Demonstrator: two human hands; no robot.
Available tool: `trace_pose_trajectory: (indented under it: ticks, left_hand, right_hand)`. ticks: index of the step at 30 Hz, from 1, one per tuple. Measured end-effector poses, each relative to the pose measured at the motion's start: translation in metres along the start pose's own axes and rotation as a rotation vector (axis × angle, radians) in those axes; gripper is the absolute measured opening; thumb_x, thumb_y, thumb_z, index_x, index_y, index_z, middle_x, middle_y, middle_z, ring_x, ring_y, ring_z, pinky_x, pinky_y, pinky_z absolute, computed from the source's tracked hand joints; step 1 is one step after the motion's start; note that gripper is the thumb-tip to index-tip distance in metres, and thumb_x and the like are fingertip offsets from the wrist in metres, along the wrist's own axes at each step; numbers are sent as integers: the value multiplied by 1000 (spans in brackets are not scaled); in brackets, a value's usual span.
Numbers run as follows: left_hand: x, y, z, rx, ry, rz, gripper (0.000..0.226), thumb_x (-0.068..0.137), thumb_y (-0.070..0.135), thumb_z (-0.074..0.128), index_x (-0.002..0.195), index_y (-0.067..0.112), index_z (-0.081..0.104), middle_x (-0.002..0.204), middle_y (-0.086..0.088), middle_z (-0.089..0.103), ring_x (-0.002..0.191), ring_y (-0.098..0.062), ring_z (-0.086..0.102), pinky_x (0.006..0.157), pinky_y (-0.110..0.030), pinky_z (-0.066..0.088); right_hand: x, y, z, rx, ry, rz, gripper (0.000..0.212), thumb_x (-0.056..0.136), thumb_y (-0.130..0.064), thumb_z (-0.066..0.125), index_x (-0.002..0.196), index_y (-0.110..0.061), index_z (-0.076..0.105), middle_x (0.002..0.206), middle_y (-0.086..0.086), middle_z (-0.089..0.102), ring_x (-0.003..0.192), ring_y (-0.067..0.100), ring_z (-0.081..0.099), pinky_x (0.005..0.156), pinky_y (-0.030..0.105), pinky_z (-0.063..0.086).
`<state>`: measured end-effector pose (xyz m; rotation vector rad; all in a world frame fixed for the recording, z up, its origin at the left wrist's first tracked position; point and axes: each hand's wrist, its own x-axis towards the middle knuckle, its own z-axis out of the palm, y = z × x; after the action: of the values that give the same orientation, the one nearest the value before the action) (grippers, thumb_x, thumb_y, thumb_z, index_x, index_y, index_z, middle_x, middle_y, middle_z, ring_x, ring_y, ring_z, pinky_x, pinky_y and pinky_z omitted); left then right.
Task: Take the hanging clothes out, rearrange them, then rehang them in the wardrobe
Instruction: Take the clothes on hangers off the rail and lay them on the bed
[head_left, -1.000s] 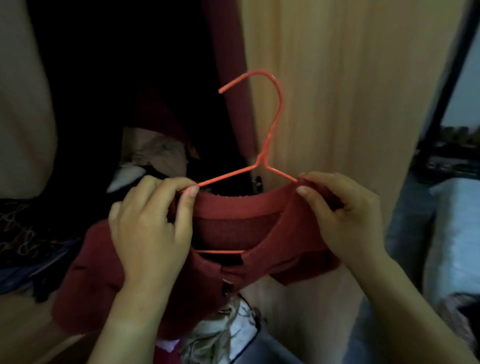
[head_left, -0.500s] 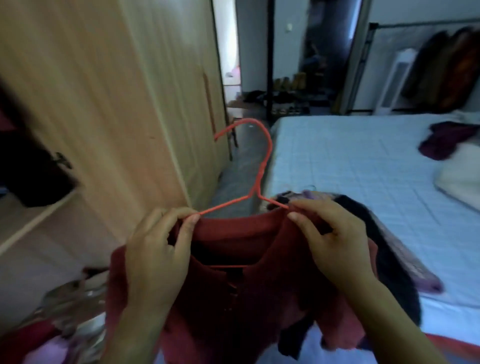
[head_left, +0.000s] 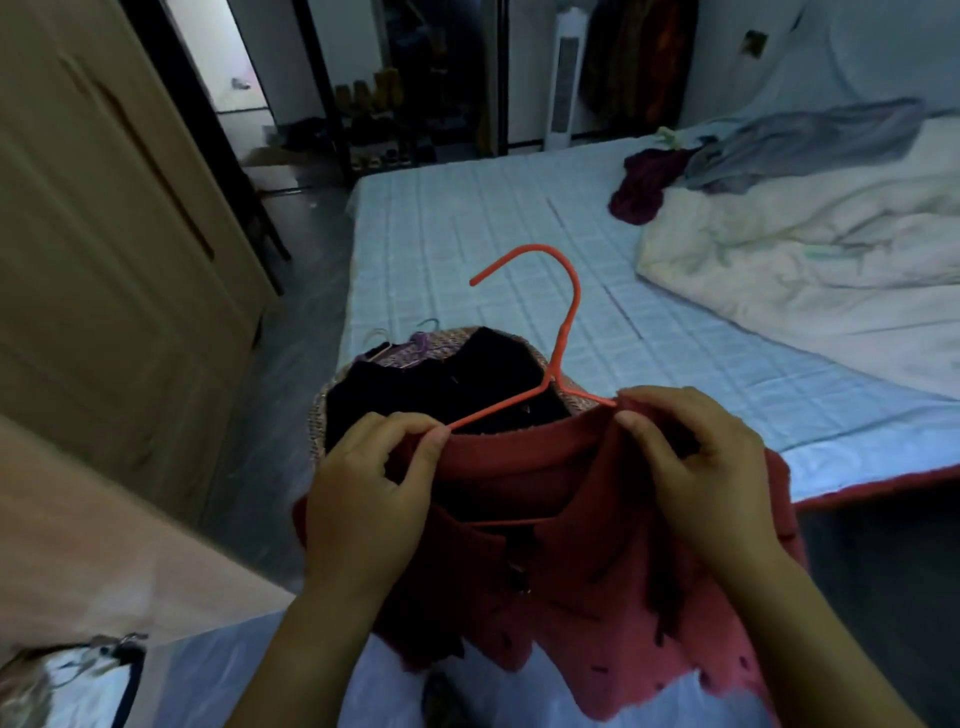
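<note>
A red knitted cardigan (head_left: 597, 587) hangs on an orange wire hanger (head_left: 563, 332), whose hook points up and left. My left hand (head_left: 363, 499) grips the left shoulder of the cardigan where the hanger arm enters it. My right hand (head_left: 696, 478) pinches the right shoulder at the other hanger arm. I hold both above the near corner of the bed (head_left: 467, 244). Just beyond the cardigan lies a pile of dark and tweed clothes (head_left: 441, 384) with hanger hooks poking out at its far left.
The wardrobe door (head_left: 104, 249) stands at the left. On the bed lie a cream duvet (head_left: 800, 260), a maroon garment (head_left: 644, 187) and a grey one (head_left: 810, 140). A shoe rack (head_left: 384, 124), a white tower fan (head_left: 563, 78) and hanging coats (head_left: 639, 57) line the far wall.
My view has swung from the open wardrobe to the bed on the right. Both hands kept their grip and carried the cardigan on its hanger over the pile of clothes on the bed.
</note>
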<state>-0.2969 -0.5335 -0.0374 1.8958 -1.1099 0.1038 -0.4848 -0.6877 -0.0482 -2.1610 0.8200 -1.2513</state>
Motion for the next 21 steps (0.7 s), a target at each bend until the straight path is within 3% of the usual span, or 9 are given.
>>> trace_pose_trajectory:
  ticks: [8, 11, 15, 21]
  left_hand:
    - [94, -29, 36, 23, 114, 41, 15, 88, 36, 56, 85, 26, 67, 83, 13, 62, 81, -4, 56, 75, -17, 41]
    - [139, -51, 50, 27, 126, 23, 16, 87, 34, 58, 84, 23, 68, 82, 11, 62, 79, -4, 55, 72, -13, 39]
    - [184, -97, 73, 79, 61, -40, 19, 87, 39, 54, 87, 25, 67, 86, 13, 63, 81, -4, 56, 69, -13, 38]
    - [235, -176, 108, 193, -112, -193, 16, 93, 34, 52, 95, 24, 65, 94, 7, 62, 86, -10, 56, 68, -26, 41]
  right_hand:
    - [89, 34, 46, -19, 27, -32, 16, 85, -26, 64, 96, -18, 71, 89, -12, 64, 88, 1, 59, 84, 13, 43]
    - [134, 49, 74, -40, 1, -58, 15, 84, -22, 64, 97, -16, 71, 90, -12, 64, 88, 0, 59, 85, 12, 42]
    - [183, 88, 126, -55, -119, -79, 16, 84, -22, 63, 97, -15, 70, 91, -11, 64, 88, 2, 58, 83, 7, 39]
    - [236, 147, 209, -50, -399, -46, 16, 88, -27, 60, 100, -20, 68, 95, -4, 68, 89, 11, 62, 81, 22, 45]
